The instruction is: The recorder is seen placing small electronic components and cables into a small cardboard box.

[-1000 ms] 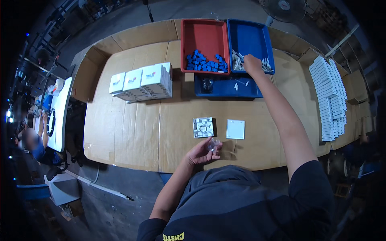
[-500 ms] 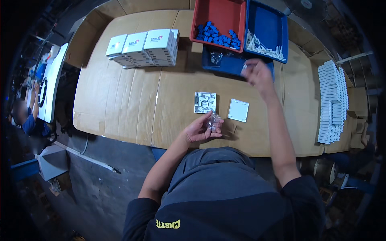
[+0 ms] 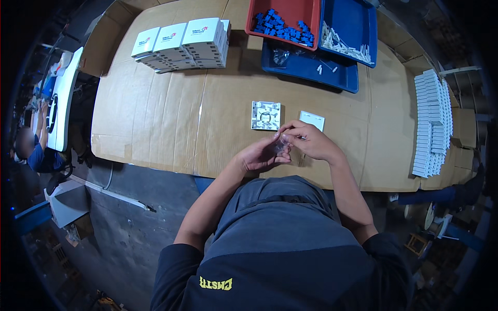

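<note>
My left hand point(image 3: 263, 154) is closed around a small clear plastic bag point(image 3: 281, 147), palm up, near the table's front edge. My right hand point(image 3: 312, 142) meets it from the right, thumb and forefinger pinched together at the top of the bag. Whatever is between those fingertips is too small and covered to make out. Just beyond the hands lies a square white housing point(image 3: 266, 115) with a grey-patterned inside and a dark ring in its middle. Beside it, a flat square white cover point(image 3: 313, 120) is partly hidden by my right hand.
At the back stand a red bin point(image 3: 290, 8) of blue parts and a blue bin point(image 3: 348, 20) of white sticks, above a lower blue tray point(image 3: 306, 72) holding a few white pieces. White boxes point(image 3: 202, 32) are stacked back left; white plates point(image 3: 431, 122) stand right. Another person point(image 3: 39, 150) sits far left.
My right hand has come back from above the lower blue tray to the bag in my left hand. The view has shifted, so the table things sit higher in the picture.
</note>
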Tool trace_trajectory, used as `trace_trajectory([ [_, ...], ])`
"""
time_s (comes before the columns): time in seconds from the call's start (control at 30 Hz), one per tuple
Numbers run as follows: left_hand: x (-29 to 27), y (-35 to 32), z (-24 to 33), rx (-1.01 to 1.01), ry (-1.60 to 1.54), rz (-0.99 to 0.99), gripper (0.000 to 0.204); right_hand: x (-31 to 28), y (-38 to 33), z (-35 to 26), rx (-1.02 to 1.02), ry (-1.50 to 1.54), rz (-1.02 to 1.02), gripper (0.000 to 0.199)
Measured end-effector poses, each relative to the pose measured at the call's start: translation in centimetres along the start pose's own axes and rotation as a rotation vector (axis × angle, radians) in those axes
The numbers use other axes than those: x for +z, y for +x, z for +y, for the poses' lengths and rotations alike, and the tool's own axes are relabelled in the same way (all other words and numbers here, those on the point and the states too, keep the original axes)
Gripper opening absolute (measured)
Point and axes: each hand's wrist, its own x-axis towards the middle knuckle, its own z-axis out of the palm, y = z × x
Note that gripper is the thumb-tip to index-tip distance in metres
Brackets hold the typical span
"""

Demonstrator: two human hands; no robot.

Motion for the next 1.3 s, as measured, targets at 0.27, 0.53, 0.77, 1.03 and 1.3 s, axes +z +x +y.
trace_trajectory([
  [0.27,-0.7,0.0,0.0,0.020,0.110,0.084,0.039,0.8,1.1,-0.1,0.171,0.120,-0.294,0.035],
  [0.53,0.0,-0.2,0.1,-0.049,-0.006,0.078,0.062,-12.0,5.2,2.7,0.014,-0.072,0.316,0.024],
  [0.77,1.3,0.4,0.5,-0.073,0.025,0.131,0.063,-26.5,11.5,9.0,0.046,-0.705,0.822,0.017],
  [1.03,0.0,0.4,0.6,-0.091,-0.049,0.020,0.064,-28.2,14.1,9.0,0.127,-0.891,0.632,0.016],
  [1.3,0.6,0.4,0.7,-0.099,-0.001,0.124,0.061,-26.9,14.7,9.2,0.022,-1.157,0.661,0.012],
])
